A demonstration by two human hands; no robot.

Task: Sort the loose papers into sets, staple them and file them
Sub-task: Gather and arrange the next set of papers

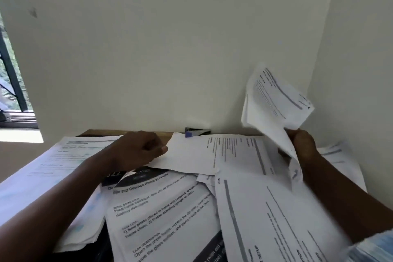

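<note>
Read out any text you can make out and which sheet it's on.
"Wipe and Replace Photo in Frame": heading, middle sheet.
"TASK DESCRIPTION": lower on that sheet.
"SETUP": front right sheet, bottom edge.
Held papers in the right hand and the rest: too blurred.

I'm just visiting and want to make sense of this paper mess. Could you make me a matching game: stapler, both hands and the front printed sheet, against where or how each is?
1 stapler
2 left hand
3 right hand
4 titled sheet

A holds raised sheets off the desk
B at the back, by the wall
C lies flat in the front middle
D pinches the edge of a flat sheet

Pairs: 1-B, 2-D, 3-A, 4-C
</note>
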